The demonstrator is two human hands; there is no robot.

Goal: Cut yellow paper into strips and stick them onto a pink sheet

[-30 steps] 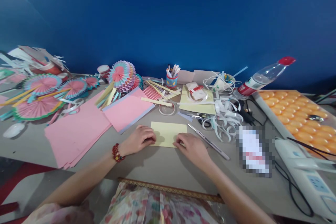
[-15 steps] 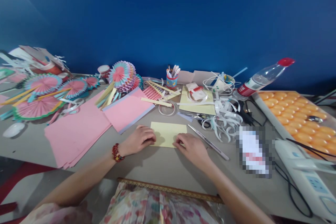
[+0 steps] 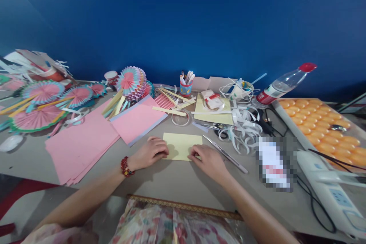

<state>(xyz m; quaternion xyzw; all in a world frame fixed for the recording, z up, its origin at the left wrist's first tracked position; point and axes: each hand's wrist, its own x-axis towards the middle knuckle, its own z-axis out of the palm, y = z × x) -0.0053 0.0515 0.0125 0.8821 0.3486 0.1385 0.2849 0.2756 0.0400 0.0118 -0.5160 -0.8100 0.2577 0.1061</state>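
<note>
A pale yellow sheet of paper (image 3: 183,142) lies flat on the table in front of me. At its left edge, my left hand (image 3: 153,151) has curled fingers pinching the side of the sheet; a red beaded bracelet circles that wrist. My right hand (image 3: 206,158) pinches the lower right part of the same paper, thumb and fingertips together. Just right of the sheet, a slim craft knife (image 3: 225,154) rests at a slant. The undersides of both hands' fingertips are hidden.
Stacked pink paper (image 3: 82,141) and a blue-edged pink sheet (image 3: 140,118) lie left, near folded paper fans (image 3: 130,83). Behind are a pen cup (image 3: 185,87) and scissors (image 3: 223,131). Curled white strips (image 3: 240,129), a bottle (image 3: 281,85) and a power strip (image 3: 328,187) stand right.
The view has shifted slightly, so the table items sit a little further left. Both hands stay on the yellow paper with nearly the same grip.
</note>
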